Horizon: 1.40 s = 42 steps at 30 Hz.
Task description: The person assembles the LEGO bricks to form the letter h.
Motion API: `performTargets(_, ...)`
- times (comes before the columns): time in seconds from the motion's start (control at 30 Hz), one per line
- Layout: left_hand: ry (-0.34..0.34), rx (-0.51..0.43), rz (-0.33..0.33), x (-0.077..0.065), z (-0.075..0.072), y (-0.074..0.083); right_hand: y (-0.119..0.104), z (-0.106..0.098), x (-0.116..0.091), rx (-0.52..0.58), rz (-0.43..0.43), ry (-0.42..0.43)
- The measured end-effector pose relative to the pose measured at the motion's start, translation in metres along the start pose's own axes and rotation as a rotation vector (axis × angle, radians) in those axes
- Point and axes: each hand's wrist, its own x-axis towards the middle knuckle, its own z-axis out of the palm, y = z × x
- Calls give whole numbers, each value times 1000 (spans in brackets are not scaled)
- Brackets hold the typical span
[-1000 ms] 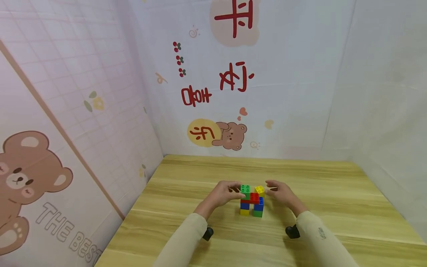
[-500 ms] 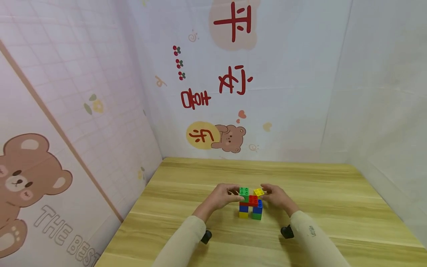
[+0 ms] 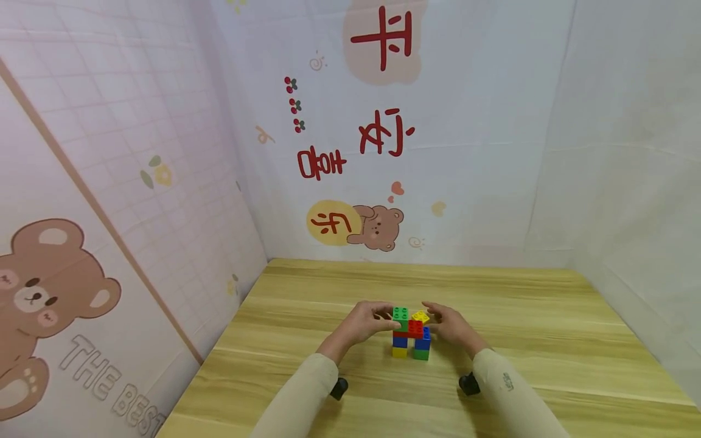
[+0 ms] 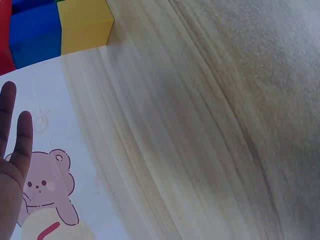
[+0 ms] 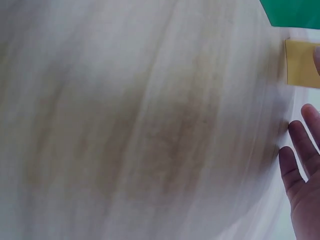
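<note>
A small arch of toy building bricks stands upright on the table. Its left column has a yellow brick (image 4: pixel 86 26) at the bottom and a blue brick (image 4: pixel 36 36) above. The right column is blue (image 3: pixel 423 338) over green (image 3: pixel 421 354), and a red brick (image 3: pixel 415 328) bridges both. My left hand (image 3: pixel 364 321) pinches the green top brick (image 3: pixel 401 315) at the arch's left end, thumb in front. My right hand (image 3: pixel 451 324) has thumb and forefinger at a loose yellow brick (image 3: pixel 420 317) behind the arch, turned askew. What supports that brick is hidden.
The wood-grain table (image 3: pixel 306 286) meets a printed cloth backdrop (image 3: pixel 482 152) behind and at both sides. Dark wrist-worn devices, one (image 3: pixel 339 388) under the left sleeve and one (image 3: pixel 469 384) under the right, sit close to the tabletop.
My right hand has moved left and closed in on the loose yellow brick, which has turned and shifted left behind the arch. The left hand stays at the green brick.
</note>
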Motion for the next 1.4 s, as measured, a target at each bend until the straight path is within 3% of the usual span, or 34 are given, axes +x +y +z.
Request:
performTargets(0.2,-9,-24,6,1,2,1,0,1,1,-65,-49,-9)
performTargets(0.57,-1,-42,1,2,4,1,12,-17,-10,-34,43,91)
performTargets(0.83,1,-45,8,4,5,-1,20,-33,-18,-53,33,115)
performTargets(1.4,12,-33,18,4,1,-2,-6,-54,-39,68,-56,155)
